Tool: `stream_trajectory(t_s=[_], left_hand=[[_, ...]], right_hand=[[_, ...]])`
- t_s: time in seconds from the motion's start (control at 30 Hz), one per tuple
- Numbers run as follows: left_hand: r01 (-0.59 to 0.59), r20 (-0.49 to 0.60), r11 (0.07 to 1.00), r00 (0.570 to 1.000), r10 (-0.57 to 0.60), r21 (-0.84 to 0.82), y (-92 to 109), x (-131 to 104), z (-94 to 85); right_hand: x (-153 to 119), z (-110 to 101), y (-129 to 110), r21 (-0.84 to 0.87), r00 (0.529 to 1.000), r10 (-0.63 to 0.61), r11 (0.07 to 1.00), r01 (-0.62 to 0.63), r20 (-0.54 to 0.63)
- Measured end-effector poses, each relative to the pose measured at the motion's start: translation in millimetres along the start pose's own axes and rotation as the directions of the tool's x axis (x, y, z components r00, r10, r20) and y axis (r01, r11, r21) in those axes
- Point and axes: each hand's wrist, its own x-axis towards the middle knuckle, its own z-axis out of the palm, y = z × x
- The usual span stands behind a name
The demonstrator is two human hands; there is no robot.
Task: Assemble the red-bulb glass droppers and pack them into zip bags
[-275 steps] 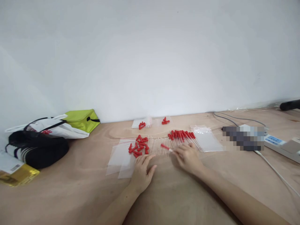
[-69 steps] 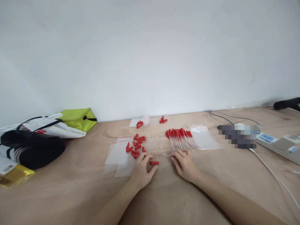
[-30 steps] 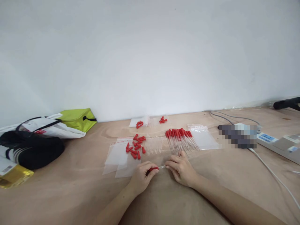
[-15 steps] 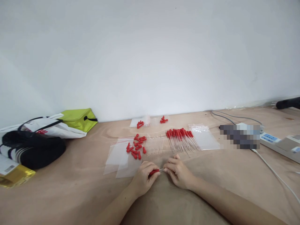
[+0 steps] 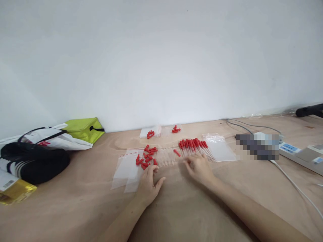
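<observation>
My left hand [image 5: 148, 186] is open, thumb and fingers apart, its fingertips at the near edge of a pile of loose red rubber bulbs [image 5: 149, 158]. My right hand [image 5: 200, 168] is closed in a pinch just in front of a row of glass droppers with red bulbs [image 5: 193, 144]. From its fingertips a single dropper [image 5: 177, 153] points away to the left, red bulb at the far end; its glass stem is hard to see. Several bare glass tubes [image 5: 165, 157] lie side by side between the loose bulbs and the droppers.
Clear zip bags [image 5: 123, 168] lie under and left of the bulbs; another stack [image 5: 219, 148] is right of the droppers. Smaller groups of bulbs [image 5: 150, 134] lie near the wall. Bags and a black cloth item [image 5: 35, 163] sit left; a power strip [image 5: 290, 148] and cables are right.
My hands have moved apart. The left let go of the red bulb, opened and shifted left towards the loose bulbs; the right carried the dropper up towards the row.
</observation>
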Motion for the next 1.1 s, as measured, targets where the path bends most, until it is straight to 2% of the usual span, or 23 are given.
stream_trajectory(t_s=[0.1,0.17,0.27,0.37,0.5,0.63,0.77,0.93,1.03,1.1], left_hand=[[0.025,0.131,0.999,0.991,-0.029,0.032,1.8,1.0,2.5],[-0.004,0.181,0.998,0.984,-0.006,0.057,4.0,2.8,2.0],[-0.033,0.190,0.998,0.982,0.021,0.060,5.4,4.5,0.5],[-0.044,0.194,0.997,0.980,0.032,0.059,4.3,4.4,0.4],[-0.050,0.188,0.997,0.981,0.038,0.057,3.0,3.4,1.5],[-0.058,0.181,0.997,0.982,0.046,0.059,3.8,3.4,1.2],[-0.060,0.189,0.995,0.981,0.045,0.077,3.8,4.1,0.7],[-0.063,0.187,0.995,0.981,0.049,0.073,4.4,2.0,2.1],[-0.061,0.123,0.994,0.991,0.050,0.085,6.9,3.4,0.2],[-0.009,0.047,0.991,0.999,0.003,0.132,6.2,10.8,-4.5]], right_hand=[[25.9,3.1,13.7,-0.037,0.967,0.242,0.969,-0.245,-0.077],[40.3,7.3,17.8,-0.077,0.942,0.326,0.940,-0.332,-0.084],[52.4,14.2,19.0,-0.136,0.917,0.396,0.906,-0.400,-0.058],[54.1,18.2,18.5,-0.183,0.911,0.410,0.893,-0.412,-0.048],[50.1,18.4,10.1,-0.212,0.935,0.341,0.911,-0.355,-0.100],[49.6,20.8,-12.2,-0.207,0.960,0.279,0.941,-0.267,0.030],[56.3,28.1,-30.3,-0.227,0.919,0.363,0.918,-0.325,0.152],[63.6,31.7,-30.0,-0.239,0.885,0.425,0.895,-0.378,0.192],[63.0,29.2,-24.8,-0.243,0.876,0.437,0.889,-0.387,0.205],[61.7,26.9,-22.2,-0.247,0.873,0.441,0.887,-0.390,0.207]])
